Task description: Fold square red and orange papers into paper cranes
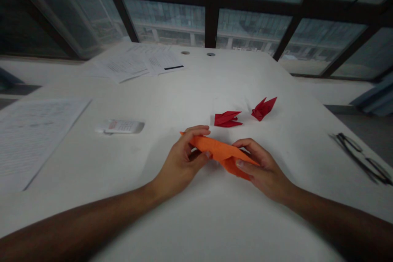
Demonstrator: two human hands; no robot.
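A folded piece of orange paper [219, 150] is held between both hands, slightly above the white table [184, 102]. My left hand [182, 161] grips its left end, thumb in front and fingers behind. At the right end, my right hand [265, 170] pinches the paper with its thumb on the near side. A flap hangs open near my right thumb. Just beyond the orange paper lies a red folded paper piece [227, 119], and a second red folded piece [263, 108] sits further right.
To the left lies a white tube [123, 127], with a printed sheet [33, 135] at the far left. More papers [129, 63] are spread at the back left. Black-framed glasses [364, 157] rest at the right edge. Windows stand behind the table.
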